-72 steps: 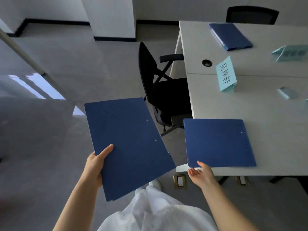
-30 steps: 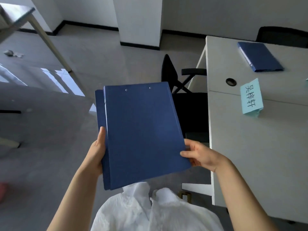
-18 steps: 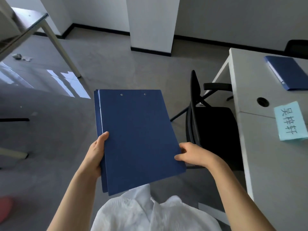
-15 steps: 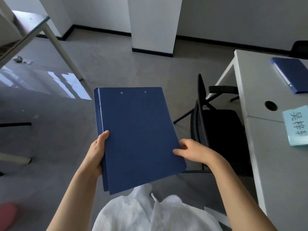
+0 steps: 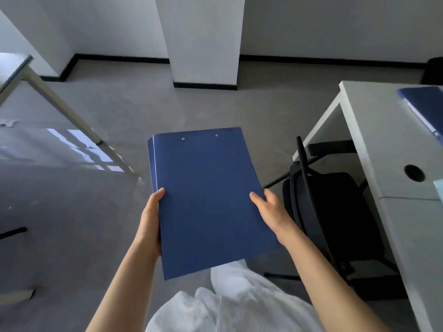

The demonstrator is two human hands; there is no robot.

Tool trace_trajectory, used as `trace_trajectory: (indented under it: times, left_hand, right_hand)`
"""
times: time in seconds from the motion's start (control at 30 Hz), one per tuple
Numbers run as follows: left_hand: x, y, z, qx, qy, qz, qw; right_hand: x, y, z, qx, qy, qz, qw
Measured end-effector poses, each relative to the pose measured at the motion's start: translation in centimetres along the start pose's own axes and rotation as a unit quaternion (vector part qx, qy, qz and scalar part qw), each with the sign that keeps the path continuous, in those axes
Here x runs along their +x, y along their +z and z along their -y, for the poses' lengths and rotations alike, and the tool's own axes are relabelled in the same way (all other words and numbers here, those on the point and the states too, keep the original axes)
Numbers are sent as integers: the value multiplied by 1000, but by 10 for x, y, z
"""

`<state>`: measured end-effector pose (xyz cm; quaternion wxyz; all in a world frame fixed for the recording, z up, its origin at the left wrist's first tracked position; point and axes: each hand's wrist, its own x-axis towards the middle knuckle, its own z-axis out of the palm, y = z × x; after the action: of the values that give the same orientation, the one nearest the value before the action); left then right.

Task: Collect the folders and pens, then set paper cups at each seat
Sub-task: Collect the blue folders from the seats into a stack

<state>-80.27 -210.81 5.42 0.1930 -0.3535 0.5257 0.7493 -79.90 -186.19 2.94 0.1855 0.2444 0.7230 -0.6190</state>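
Left hand (image 5: 149, 219): gripping the left edge of the stacked folders (image 5: 208, 200), thumb laid on top of the cover, fingers hidden underneath.
Right hand (image 5: 269, 210): holding the right edge of the same stack, thumb on the cover, remaining fingers tucked below and out of sight.
Stacked folders: dark blue, held in the air between both hands, above the floor (image 5: 215, 109) and in front of the white garment (image 5: 235, 305); top cover with two small metal rivets near the far edge; edges of at least one more folder peeking out along the left side; exact count not clear.
Folder on the surface (image 5: 424, 109): blue, lying flat near the far right, cut off by the frame edge, well apart from the held stack.
Surface (image 5: 374, 130): white, along the right side, with a round black cable hole (image 5: 414, 173) and a seam running across it.
Pale teal card (image 5: 439, 188): only a sliver visible at the right edge, just beside the cable hole.
Office chair (image 5: 330, 212): black, pushed partly under the surface, backrest toward the right hand, armrest under the surface edge.
Pillar (image 5: 203, 41): white with black base trim, beyond the stack.
Second table (image 5: 31, 77): only a corner and a pale slanted leg in view at upper left.
Pens and paper cups: none to be made out.
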Motion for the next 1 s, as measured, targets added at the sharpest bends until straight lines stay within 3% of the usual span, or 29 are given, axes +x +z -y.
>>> trace_trajectory:
  times: [0.43,0.67,1.0]
  left_hand:
    - [182,142,-170,130,33,47,990]
    - [256,226,-214,156,36,32,987]
    - [408,371,-341,205,42,108,972]
  right_hand:
    - [202,-49,144,42,-52,-110,992]
    - [274,-75,179,48,-40,-169,984]
    - [439,-142,284,53,-24,-217,974]
